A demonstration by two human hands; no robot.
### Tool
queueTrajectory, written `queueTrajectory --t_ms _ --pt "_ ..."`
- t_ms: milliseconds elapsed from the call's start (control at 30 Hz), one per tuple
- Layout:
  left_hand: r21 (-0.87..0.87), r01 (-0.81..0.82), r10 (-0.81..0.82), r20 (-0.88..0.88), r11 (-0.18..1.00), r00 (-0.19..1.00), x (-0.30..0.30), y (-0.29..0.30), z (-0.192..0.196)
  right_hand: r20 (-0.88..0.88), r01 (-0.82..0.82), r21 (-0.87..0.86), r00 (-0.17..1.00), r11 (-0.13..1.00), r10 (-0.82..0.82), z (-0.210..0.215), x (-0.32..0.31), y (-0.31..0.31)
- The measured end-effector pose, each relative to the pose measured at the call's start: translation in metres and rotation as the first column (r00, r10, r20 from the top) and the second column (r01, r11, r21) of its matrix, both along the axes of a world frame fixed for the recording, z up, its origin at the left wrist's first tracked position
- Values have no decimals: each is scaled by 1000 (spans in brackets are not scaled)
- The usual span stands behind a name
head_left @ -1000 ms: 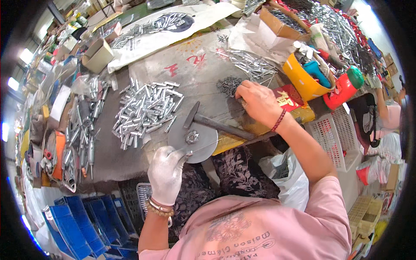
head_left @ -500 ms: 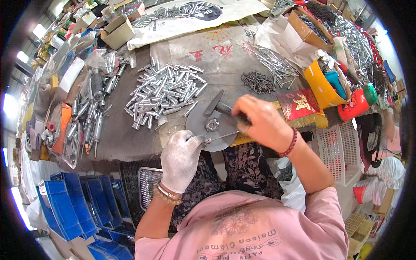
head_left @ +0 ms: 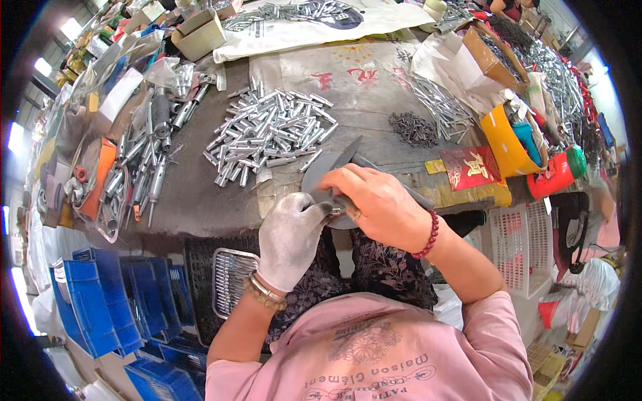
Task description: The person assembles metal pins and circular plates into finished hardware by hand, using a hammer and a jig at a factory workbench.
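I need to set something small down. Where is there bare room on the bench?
Two patches look free: the dark mat between the tool heap and the silver tube pile, and the pale sheet between that pile and the small dark parts. Crowded: at the grey disc, by the left hand and right hand, and around the yellow container.

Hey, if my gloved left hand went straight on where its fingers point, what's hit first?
Most likely your right hand, just ahead of your left hand; the depth between them is unclear.
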State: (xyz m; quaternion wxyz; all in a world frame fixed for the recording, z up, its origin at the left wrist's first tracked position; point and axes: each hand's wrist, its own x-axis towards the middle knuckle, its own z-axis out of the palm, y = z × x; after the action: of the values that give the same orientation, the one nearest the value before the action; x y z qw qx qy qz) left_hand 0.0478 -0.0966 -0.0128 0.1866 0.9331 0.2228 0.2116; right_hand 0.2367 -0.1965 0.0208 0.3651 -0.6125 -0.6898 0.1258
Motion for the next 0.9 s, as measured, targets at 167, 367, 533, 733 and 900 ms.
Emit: queueTrajectory --t_ms 167,367,533,733,900 --pt "12 17 -18 87 1000 996 -2 1 -6 -22 87 -40 996 995 -88 -2 16 -9" --pt "15 21 -23 118 1000 993 -2 0 -3 -5 125 -100 992 987 -127 2 22 -12" --pt "-17 5 -4 26 1000 1000 -1 1 -5 -8 -38 31 999 999 38 -7 -10 4" --pt "-2 2 -2 -22 1000 1000 -1 1 -2 -233 -32 25 972 999 37 -10 -6 1" --pt "-24 -5 5 10 1000 1000 -2 1 -3 -222 -1 -8 975 1000 -1 -15 -1 -4"
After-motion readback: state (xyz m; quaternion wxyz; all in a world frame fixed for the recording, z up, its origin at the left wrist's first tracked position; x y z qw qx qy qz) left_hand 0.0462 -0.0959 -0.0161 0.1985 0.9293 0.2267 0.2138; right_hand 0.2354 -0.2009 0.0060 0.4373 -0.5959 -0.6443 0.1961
